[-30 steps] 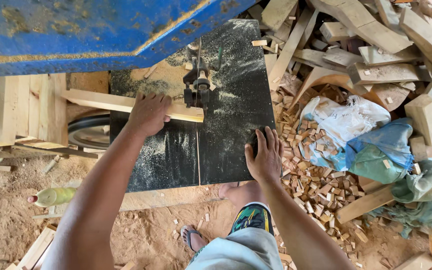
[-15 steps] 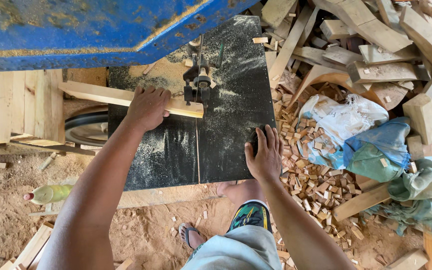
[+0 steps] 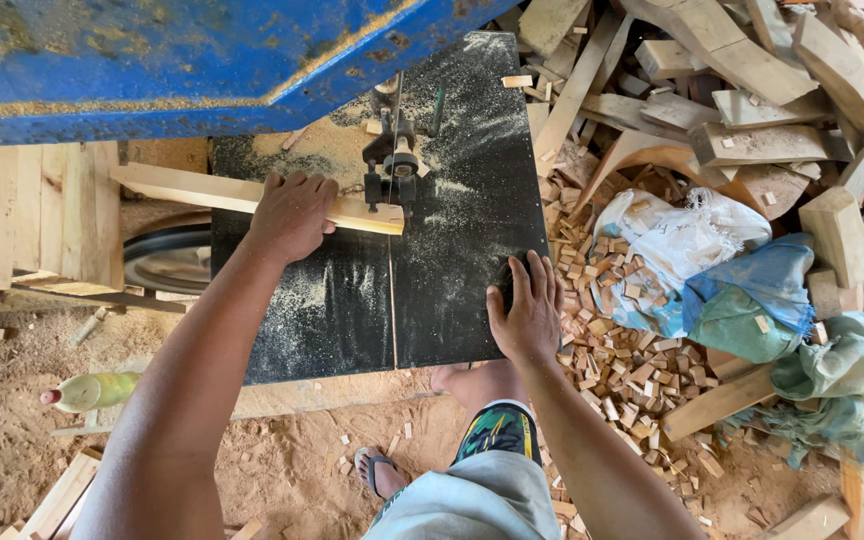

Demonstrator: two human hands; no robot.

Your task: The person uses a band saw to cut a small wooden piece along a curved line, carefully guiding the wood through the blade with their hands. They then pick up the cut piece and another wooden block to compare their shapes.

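Left hand (image 3: 292, 213), fingers curled over the wood strip (image 3: 202, 190), has edged it to the blade guide (image 3: 392, 160) (cut starting); right hand (image 3: 529, 315) lies flat, empty, on the saw table (image 3: 452, 250).

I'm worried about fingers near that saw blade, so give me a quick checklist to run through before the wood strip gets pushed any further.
1. Left hand clear of the blade guide: ok for now, it grips the wood strip to the left of the guide, though not far off.
2. Right hand out of the cut line: ok, flat on the black saw table, right of the table slot.
3. Strip flat on the table: ok, as far as can be seen.
4. Table free of debris: not ok, sawdust and a small offcut lie on it.
5. Blade running or stopped: cannot tell.
6. Footing: not ok, a sandalled foot on sawdust with scraps around.
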